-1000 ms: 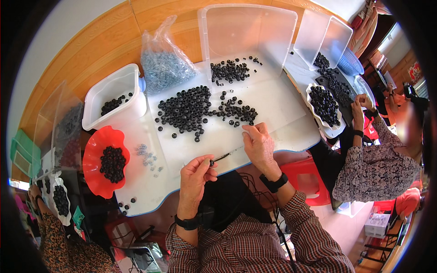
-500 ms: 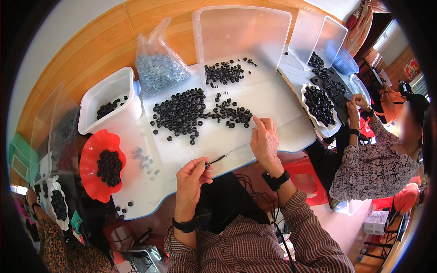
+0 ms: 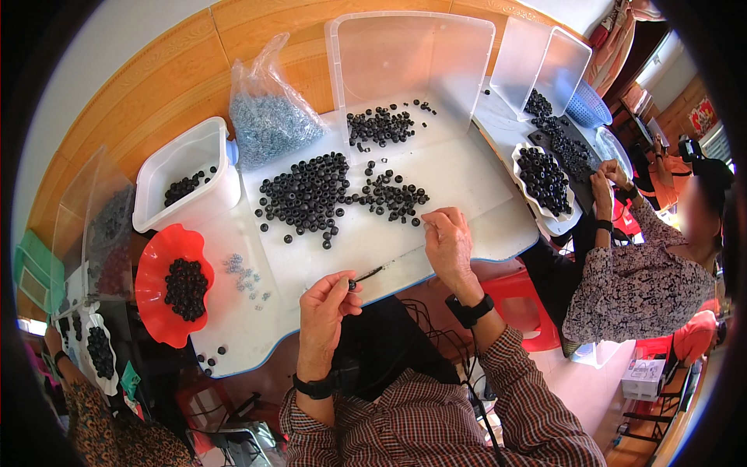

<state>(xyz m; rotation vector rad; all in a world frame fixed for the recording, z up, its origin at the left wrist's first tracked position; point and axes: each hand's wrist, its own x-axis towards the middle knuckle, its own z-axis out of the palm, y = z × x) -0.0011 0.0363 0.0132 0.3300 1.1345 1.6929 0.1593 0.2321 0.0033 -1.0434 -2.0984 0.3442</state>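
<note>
My left hand (image 3: 325,311) is closed at the table's front edge, pinching a small round black bead-like piece (image 3: 352,285) between thumb and forefinger. My right hand (image 3: 449,247) hovers over the table to the right, thumb and forefinger pressed together; whether something tiny is between them I cannot make out. Its fingertips are beside the near end of a loose cluster of black pieces (image 3: 393,196). A larger spread of the same ring-like black pieces (image 3: 305,191) lies to the left, and another group (image 3: 381,126) sits farther back.
On the left stand a red wavy bowl (image 3: 149,300) of black pieces and a white tub (image 3: 222,191). Behind is a clear bag (image 3: 272,121) of small bluish parts; a few lie loose (image 3: 243,271). A clear upright bin (image 3: 412,58) stands behind. Co-workers sit on both sides.
My right hand has shifted slightly left and down, its fingertips drawing away a little from the cluster. My left hand keeps its pinch on the black piece.
</note>
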